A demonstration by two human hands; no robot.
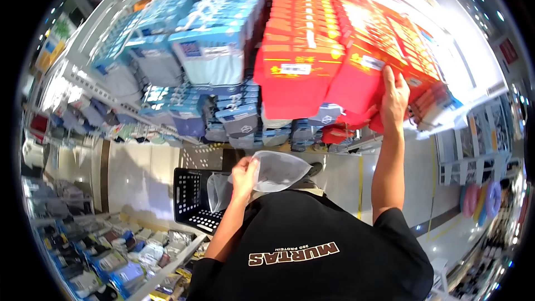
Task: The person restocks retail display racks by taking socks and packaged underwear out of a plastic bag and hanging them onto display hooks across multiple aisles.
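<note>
My left hand [243, 177] is closed on a translucent plastic bag [281, 170] in front of my body, with the bag spread out to the right of the fingers. Up at the rack on the right, my right hand [395, 96] has its fingers on the edge of a red package [362, 75] with a printed card top and a white label. That package hangs among more red packages [295, 83]. What is inside them is hard to tell, though they look like packed cloth goods.
Blue-topped packages [209, 58] hang left of the red ones, above a lower row of grey ones [238, 120]. A black perforated basket [178, 192] stands on the floor, with another translucent bag [218, 192] at it. A bin of packaged goods [120, 256] is at lower left.
</note>
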